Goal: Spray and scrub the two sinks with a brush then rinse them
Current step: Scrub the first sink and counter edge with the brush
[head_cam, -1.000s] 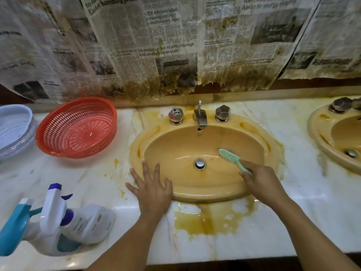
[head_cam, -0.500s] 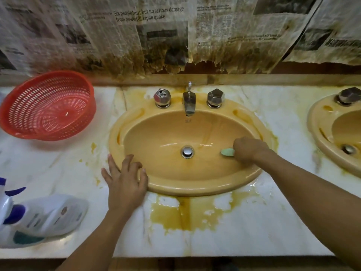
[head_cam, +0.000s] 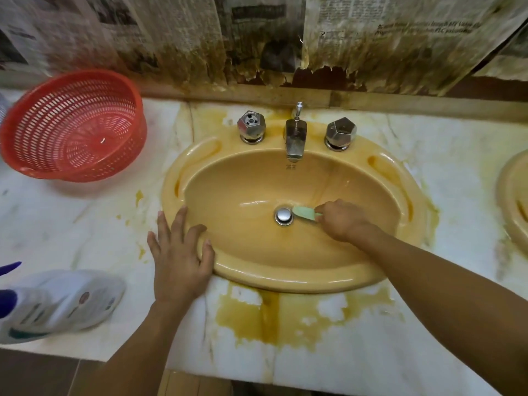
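- The counter [head_cam: 428, 324] of white marble carries the sink; in front of the sink it has a wide yellow-brown stain that looks wet
- The sink [head_cam: 285, 278], yellow and oval, is the one in work; I judge the scrubbing is in progress and the rinsing not yet begun
- A second sink [head_cam: 514, 201] shows only its edge, to the right of the sink and apart from it
- A red basket [head_cam: 71, 124] stands to the left of the sink and further back, well apart
- The spray bottle [head_cam: 63, 301] lies on its side, left of the sink and nearer to the person; lying so, it may leak or roll off the counter front
- The left hand [head_cam: 180, 252] rests flat on the front-left rim of the sink, fingers straight and spread, holding nothing; the rim looks glossy, so this supporting hand may slip
- The right hand [head_cam: 343, 221] is inside the sink, right of the drain, fingers curled around the brush handle
- The brush [head_cam: 304, 214], pale green, has its head low in the sink, just beside the drain [head_cam: 283, 216]; a hard stroke may knock the plug, or a wet handle may escape the grip and splash dirty water over the rim
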The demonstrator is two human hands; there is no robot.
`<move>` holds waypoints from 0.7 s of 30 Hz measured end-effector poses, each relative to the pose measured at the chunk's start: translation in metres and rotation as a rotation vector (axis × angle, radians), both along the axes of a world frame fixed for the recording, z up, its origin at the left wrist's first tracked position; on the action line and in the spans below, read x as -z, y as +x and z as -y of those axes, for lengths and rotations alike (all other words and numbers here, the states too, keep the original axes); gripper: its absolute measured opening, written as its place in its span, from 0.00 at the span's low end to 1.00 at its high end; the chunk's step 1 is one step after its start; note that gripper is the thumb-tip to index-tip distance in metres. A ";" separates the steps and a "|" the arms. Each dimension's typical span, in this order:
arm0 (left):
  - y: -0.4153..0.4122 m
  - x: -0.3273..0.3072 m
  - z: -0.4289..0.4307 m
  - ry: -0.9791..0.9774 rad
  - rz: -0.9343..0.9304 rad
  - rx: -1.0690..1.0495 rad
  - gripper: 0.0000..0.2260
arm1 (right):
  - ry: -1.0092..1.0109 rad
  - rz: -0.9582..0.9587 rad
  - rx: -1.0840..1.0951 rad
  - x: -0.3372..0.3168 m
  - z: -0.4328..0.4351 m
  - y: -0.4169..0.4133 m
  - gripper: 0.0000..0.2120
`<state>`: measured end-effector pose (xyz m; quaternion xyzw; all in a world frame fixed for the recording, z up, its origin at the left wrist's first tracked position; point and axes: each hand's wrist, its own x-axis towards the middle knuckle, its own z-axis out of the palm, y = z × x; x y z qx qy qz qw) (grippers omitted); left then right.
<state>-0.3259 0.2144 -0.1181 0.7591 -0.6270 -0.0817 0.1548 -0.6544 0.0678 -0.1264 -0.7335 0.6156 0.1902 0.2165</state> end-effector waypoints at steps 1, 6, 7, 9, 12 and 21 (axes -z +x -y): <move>0.000 0.000 0.000 0.000 0.003 -0.001 0.21 | 0.031 0.020 -0.014 -0.001 -0.002 0.000 0.14; 0.000 0.000 0.000 -0.003 -0.006 0.004 0.21 | -0.012 -0.035 -0.006 -0.011 0.009 -0.002 0.15; 0.000 0.001 0.000 -0.005 -0.006 0.005 0.20 | -0.080 -0.086 -0.005 -0.011 0.008 -0.001 0.14; 0.001 0.001 0.000 -0.008 -0.008 0.004 0.20 | -0.096 -0.099 -0.001 -0.007 0.000 0.002 0.13; 0.001 0.001 0.000 -0.007 -0.004 0.003 0.20 | 0.169 0.069 0.000 -0.013 -0.009 0.001 0.12; 0.001 0.001 -0.001 -0.004 0.000 0.000 0.20 | 0.268 0.040 0.005 -0.030 -0.015 -0.012 0.12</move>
